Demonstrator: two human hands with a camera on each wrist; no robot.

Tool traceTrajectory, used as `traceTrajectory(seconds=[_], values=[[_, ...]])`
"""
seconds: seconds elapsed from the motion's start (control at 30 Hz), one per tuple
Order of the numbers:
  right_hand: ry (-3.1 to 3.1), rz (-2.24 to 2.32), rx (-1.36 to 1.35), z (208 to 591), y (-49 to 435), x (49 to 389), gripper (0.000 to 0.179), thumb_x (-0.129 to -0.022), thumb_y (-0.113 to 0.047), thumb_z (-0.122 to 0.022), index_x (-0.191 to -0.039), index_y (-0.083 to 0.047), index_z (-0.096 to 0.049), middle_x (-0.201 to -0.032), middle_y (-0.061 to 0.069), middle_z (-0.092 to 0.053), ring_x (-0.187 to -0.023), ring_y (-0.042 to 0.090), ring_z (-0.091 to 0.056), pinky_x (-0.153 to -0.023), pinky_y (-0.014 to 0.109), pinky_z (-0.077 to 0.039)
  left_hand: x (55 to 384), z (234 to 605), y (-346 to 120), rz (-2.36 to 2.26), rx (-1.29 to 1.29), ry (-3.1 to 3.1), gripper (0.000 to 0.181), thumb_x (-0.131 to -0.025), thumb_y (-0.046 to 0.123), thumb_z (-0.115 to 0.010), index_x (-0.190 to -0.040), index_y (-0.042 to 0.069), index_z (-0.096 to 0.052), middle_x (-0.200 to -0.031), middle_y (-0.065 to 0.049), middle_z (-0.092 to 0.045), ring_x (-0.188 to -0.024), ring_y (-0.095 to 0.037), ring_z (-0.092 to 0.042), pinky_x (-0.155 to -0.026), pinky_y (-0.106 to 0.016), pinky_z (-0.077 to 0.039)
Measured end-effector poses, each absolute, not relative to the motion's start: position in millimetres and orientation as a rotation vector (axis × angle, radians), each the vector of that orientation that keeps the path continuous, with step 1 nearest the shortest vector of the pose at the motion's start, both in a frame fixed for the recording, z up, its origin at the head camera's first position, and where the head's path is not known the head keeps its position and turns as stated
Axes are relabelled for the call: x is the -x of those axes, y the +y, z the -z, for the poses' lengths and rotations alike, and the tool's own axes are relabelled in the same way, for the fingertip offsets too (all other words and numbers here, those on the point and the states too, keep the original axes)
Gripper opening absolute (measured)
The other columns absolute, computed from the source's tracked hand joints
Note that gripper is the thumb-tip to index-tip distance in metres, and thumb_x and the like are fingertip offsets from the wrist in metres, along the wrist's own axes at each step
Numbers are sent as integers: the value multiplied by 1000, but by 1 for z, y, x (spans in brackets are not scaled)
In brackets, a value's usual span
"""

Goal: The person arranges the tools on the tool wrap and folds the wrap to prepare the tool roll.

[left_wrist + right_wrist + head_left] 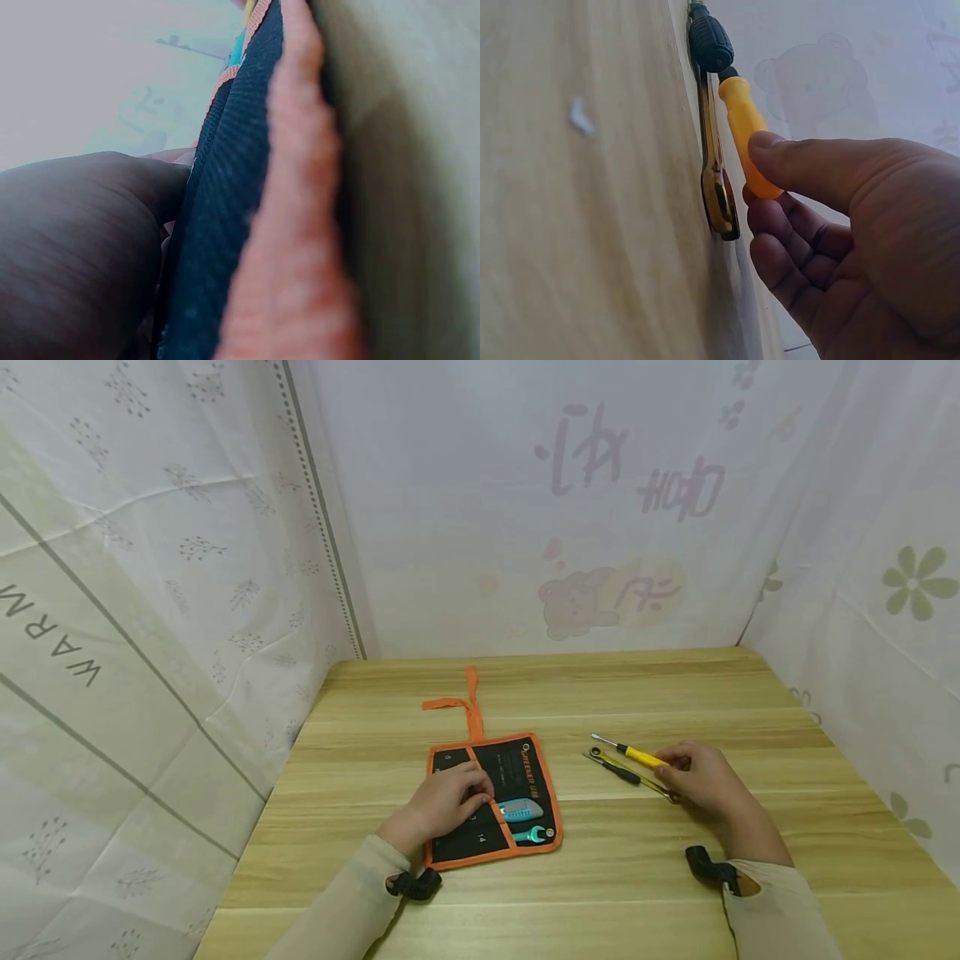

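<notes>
A black tool pouch (540,814) with orange trim lies on the table, and a teal utility knife (522,811) and a teal wrench (530,835) stick out of its pockets. My left hand (452,797) is over the pouch, fingers curled at the orange pocket edge and pinching it; in the left wrist view the fingertips are partly hidden behind the dark fabric (232,180). My right hand (697,775) pinches the yellow handle of a screwdriver (744,131) between thumb and fingers, its shaft pointing left. Right beside it lie a gold ratchet wrench (714,172) and a small black-handled screwdriver (622,772).
Orange tie straps (474,714) stretch from the pouch's far edge toward the back of the wooden table (615,885). Printed curtains (450,527) hang behind the table and along both sides. A black wrist device (708,867) is on each wrist.
</notes>
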State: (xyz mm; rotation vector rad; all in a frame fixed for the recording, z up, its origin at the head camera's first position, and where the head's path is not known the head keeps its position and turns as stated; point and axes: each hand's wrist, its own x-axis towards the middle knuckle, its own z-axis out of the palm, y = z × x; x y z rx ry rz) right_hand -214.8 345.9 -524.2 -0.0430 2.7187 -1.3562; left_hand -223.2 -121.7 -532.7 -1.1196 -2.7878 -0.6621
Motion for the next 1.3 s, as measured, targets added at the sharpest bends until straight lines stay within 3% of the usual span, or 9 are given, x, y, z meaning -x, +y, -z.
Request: traceTrajectory(seconds=[0.27, 0.83, 1.07, 1.3], values=[[2819, 1255, 80, 523, 346, 215, 25, -100, -20, -74, -121, -6, -76, -111, 13, -65, -90, 27, -61, -69, 34, -57, 223, 534, -122, 659, 1115, -2794, 10, -107, 35, -64, -106, 27, -71, -100, 15, -58, -82, -2, -56, -74, -29, -52], [2955, 1182, 160, 515, 331, 216, 23, -101, -20, -73, -121, -10, -77, -109, 8, -72, -94, 24, -64, -78, 38, -55, 222, 534, -121, 661, 1109, -2779, 8, -106, 34, -65, -105, 29, -71, -100, 15, -58, -81, -2, -56, -74, -30, -53], [2998, 1197, 238, 513, 321, 218, 21, -100, -20, -75, -118, -11, -79, -111, 7, -72, -95, 23, -66, -75, 30, -55, 221, 532, -120, 661, 1111, -2786, 10, -107, 34, -64, -106, 27, -71, -101, 14, -59, -81, -2, -56, -74, -29, -52], [2998, 1183, 321, 511, 308, 222, 21, -99, -20, -76, -118, -12, -79, -110, 4, -72, -93, 21, -67, -76, 32, -56, 221, 534, -121, 663, 1099, -2795, 13, -107, 36, -62, -106, 27, -71, -101, 15, -59, -82, -2, -56, -74, -29, -52]])
